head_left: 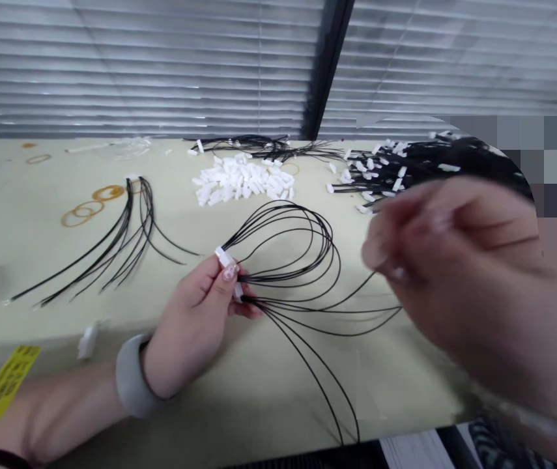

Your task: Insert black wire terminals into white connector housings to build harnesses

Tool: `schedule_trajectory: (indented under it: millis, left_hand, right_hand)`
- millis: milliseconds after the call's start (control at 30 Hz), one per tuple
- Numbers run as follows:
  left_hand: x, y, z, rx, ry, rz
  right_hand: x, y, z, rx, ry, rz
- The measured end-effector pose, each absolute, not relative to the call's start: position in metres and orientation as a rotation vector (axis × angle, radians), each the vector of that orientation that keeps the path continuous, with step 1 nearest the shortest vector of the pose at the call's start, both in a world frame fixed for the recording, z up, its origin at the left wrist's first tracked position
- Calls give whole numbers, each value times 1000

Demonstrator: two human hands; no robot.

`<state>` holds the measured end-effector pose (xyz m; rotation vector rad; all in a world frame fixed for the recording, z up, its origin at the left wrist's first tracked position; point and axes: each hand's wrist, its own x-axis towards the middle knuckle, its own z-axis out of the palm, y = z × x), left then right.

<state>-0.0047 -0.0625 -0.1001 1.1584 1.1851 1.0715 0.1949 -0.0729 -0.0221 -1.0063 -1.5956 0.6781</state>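
My left hand (200, 306) is closed on a white plastic connector (226, 258), thumb on top, near the middle of the table. Black wires (327, 247) run out of the connector; several loop back into it, others trail to the right and down over the table edge. My right hand (419, 241), raised at the right and blurred, has its fingers pinched together. A black wire (363, 286) leads from the bundle up to these fingertips. The wire's end is hidden by the fingers.
Behind the hands lies a pile of white connectors (243, 179). Finished-looking black wire bundles (419, 156) heap at the back right. Another wire bundle (129, 228) lies at left beside orange rubber bands (83, 212). A single white connector (87, 340) rests near my left forearm. Window blinds (136, 71) stand behind.
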Motion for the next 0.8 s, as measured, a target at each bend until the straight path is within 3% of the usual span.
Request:
schedule_trajectory:
  millis: [200,800]
  left_hand:
    - [-3,-69,-91,1381,1131,974]
    - [-3,-73,-87,1550,1176,995]
  right_hand:
    - [174,-68,-47,-1155,-2158,418]
    - [173,-65,-45,-1234,-2294,449]
